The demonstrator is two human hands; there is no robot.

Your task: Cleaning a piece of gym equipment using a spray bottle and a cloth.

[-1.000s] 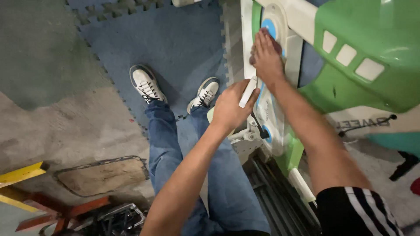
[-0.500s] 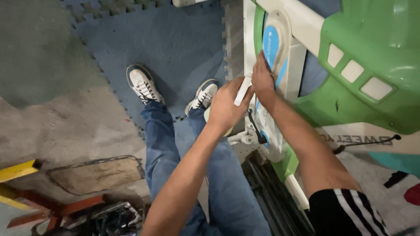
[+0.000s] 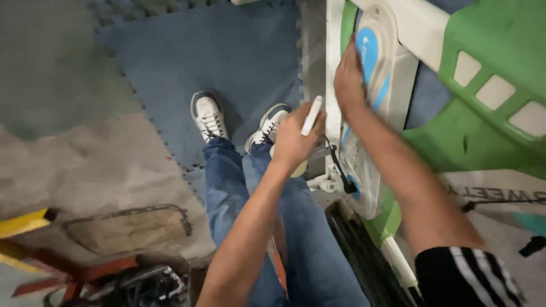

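Gripping a white marker-like stick (image 3: 311,115), your left hand (image 3: 291,141) clenched it; your right hand (image 3: 348,79) lay flat, grasping nothing, on the white-and-blue panel (image 3: 392,85), seemingly unfinished.

Left hand (image 3: 291,141) gripping white stick (image 3: 311,116) left of machine panel (image 3: 372,85); right hand (image 3: 348,79) resting on panel; shoes (image 3: 209,116) standing on mat (image 3: 227,51).

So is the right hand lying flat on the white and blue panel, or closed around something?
Flat. The right hand lies spread, palm down, on the white and blue panel, fingers extended, with nothing gripped in it.
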